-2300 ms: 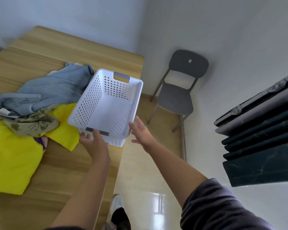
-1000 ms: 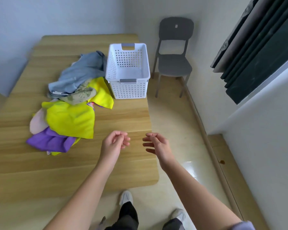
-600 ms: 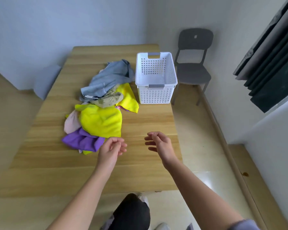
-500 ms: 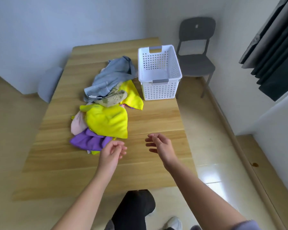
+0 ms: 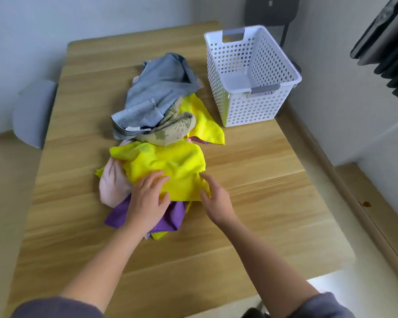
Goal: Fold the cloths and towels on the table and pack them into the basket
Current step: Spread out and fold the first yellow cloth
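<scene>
The yellow cloth (image 5: 170, 166), at the near end of the pile, is pressed by the flat left hand (image 5: 147, 203) and touched at its right edge by the loose right hand (image 5: 213, 198); the basket (image 5: 251, 111) is set far right.

**Single view, worn on the head.** The wide-angle camera sits above the near short end of the table (image 5: 262, 171). It faces forward and steeply down along the table's length, so the far end lies at the top of the picture and the near edge at the bottom. Both forearms enter from the lower corners. The left hand (image 5: 147, 203) and right hand (image 5: 216, 203) fall just below centre, close to the lens, at the pile of cloths (image 5: 170, 166). The basket (image 5: 251, 109) stands farther off, upper right. The margins take in a grey chair (image 5: 32, 111) at left, a dark chair (image 5: 271, 8) cut by the top edge, and floor (image 5: 377, 226) and a dark blind (image 5: 388, 42) at right.
</scene>
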### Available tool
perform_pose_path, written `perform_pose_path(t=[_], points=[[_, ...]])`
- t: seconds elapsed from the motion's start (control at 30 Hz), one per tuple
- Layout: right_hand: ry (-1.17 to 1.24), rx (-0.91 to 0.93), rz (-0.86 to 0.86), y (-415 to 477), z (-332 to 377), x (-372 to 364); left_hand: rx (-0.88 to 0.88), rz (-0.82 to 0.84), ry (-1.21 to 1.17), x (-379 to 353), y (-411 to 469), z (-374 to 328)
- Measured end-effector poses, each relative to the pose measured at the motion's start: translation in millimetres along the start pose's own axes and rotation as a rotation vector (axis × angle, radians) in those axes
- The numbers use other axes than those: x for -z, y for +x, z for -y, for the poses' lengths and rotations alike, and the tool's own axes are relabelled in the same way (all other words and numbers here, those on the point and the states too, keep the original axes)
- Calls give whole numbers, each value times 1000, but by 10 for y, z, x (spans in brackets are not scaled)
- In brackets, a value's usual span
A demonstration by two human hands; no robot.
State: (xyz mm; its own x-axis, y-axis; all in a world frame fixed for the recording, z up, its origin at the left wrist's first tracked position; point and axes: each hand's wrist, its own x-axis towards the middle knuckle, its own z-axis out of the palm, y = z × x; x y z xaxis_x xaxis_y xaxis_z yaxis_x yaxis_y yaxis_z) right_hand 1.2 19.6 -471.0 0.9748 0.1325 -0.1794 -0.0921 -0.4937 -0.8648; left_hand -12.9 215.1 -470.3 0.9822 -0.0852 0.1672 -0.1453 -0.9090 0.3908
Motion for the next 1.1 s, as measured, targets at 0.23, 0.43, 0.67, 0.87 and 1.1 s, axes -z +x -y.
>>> perform_pose_path(t=[0.23,0.43,0.67,0.87,1.1], points=[[-709,313,-127,248,-405,-633,-128,-5,224,-510,-152,421],[-796,397,-209,309,-553,-719,-192,-76,193,-592,-169,522],[-829,382,-165,256,-539,-746,-237,-173,171,-648,-241,613],[-793,384,-271,108,-492,-751,-260,-262,12,-608,-299,619],[-497,448,-436,-212,-364,-731,-229,-577,-314,-333,-358,621]])
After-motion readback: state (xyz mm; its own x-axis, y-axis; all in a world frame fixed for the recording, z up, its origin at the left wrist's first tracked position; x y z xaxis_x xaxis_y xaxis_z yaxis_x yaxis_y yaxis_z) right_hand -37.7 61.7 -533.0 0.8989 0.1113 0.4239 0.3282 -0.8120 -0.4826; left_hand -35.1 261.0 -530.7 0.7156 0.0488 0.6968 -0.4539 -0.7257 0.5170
